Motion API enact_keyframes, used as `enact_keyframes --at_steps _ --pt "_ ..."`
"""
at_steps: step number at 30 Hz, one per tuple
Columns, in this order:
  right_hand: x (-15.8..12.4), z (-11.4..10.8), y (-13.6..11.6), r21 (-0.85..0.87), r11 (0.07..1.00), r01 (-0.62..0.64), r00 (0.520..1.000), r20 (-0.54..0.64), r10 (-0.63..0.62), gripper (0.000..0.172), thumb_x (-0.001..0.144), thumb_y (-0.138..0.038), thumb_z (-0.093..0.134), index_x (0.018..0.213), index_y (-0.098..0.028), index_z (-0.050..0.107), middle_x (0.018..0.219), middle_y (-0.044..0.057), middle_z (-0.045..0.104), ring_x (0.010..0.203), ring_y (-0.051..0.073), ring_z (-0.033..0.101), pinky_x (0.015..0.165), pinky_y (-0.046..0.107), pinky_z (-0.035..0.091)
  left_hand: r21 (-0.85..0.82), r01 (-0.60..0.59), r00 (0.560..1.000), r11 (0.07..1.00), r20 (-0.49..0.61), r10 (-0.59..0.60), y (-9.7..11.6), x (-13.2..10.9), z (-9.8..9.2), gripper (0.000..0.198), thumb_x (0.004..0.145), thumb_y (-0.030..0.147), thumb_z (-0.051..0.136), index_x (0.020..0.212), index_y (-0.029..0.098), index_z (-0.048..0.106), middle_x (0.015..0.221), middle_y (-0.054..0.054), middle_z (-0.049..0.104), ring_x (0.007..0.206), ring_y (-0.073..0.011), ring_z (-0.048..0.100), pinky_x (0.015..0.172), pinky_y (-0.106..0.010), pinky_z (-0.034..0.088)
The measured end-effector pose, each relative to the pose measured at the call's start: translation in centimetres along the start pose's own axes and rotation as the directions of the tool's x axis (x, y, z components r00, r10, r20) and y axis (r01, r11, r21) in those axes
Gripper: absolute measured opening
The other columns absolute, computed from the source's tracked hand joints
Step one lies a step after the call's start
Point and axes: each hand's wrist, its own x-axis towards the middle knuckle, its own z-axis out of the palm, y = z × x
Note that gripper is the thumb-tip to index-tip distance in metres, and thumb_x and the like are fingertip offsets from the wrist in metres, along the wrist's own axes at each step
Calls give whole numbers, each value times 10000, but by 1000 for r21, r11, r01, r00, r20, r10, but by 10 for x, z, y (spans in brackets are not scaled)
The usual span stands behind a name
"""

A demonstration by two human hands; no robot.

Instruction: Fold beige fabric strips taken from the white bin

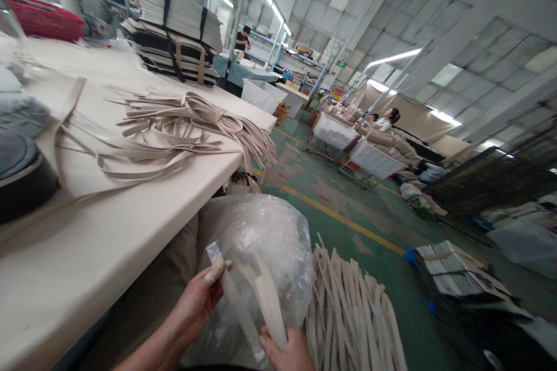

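My left hand point(198, 301) pinches the top edge of a clear plastic bag point(265, 243) that bulges below the table edge; a taped fingertip shows. My right hand point(287, 351), at the bottom edge of the view, grips a beige strap point(267, 298) that stands up against the bag. A heap of the same beige straps point(352, 319) lies on the floor just right of my hands. More straps point(183, 124) sprawl in a loose bundle over the cream table point(108, 232) to my left, some hanging over its edge.
Strapped stacks of flat pieces point(174, 40) stand at the table's far end. A dark round object point(20, 177) sits at the left edge. White bins point(261, 94) and carts point(374, 159), seated people point(385, 122) and bundled stacks point(456, 278) occupy the green floor.
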Motion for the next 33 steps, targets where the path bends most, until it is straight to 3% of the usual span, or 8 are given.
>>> enact_keyframes --at_steps 5,12,16,20,24,26,30,33 --pt "16 12 -29 19 999 36 996 76 -38 349 789 -340 620 1034 -132 757 727 56 715 488 153 587 425 203 400 85 -33 999 996 32 30 -8 -7 7 426 545 448 892 827 148 786 838 -75 751 703 -150 645 569 -193 473" --pt "16 37 -28 -123 989 87 995 66 -79 173 754 -295 691 728 -136 754 666 86 729 653 240 690 581 245 485 100 -109 989 989 112 98 -2 -16 9 470 514 507 883 807 151 792 801 -87 755 777 -198 646 703 -246 498" --pt "10 36 -35 -8 998 65 998 -1 -65 315 794 -435 674 703 -138 729 627 95 722 591 232 685 557 249 491 143 -105 993 984 73 95 -25 -15 8 449 510 469 883 796 138 786 742 -68 736 653 -161 598 543 -215 443" --pt "10 35 -47 75 995 62 997 -46 -58 431 791 -546 650 730 -126 720 610 91 712 504 199 641 495 235 485 216 -74 982 974 187 33 -38 -13 12 390 536 445 867 747 130 777 526 -17 631 442 -116 479 429 -222 356" --pt "10 36 -47 54 997 50 999 -25 -49 391 774 -510 680 695 -128 719 604 92 714 540 206 661 524 229 486 141 -116 992 983 68 108 -20 -15 14 476 465 480 898 798 161 782 669 -35 697 637 -152 595 542 -199 435" --pt "10 37 -46 32 998 59 998 -7 -58 349 777 -468 687 681 -134 717 607 91 717 558 214 672 526 230 479 121 -131 989 984 83 121 -14 -17 12 503 469 519 890 801 158 783 716 -51 714 726 -176 615 619 -212 468" --pt "13 37 -44 26 998 59 998 8 -60 293 798 -402 667 719 -128 738 613 85 717 523 200 654 479 224 458 241 -40 990 970 137 6 -18 -17 9 516 469 560 874 745 133 783 638 -54 693 586 -153 559 541 -230 433" --pt "14 34 -42 36 999 24 1000 -5 -23 293 811 -384 650 735 -114 737 626 87 717 509 183 636 440 208 437 229 -102 992 968 102 80 -14 -14 12 475 472 499 893 794 165 791 772 -53 730 699 -158 586 592 -207 438"
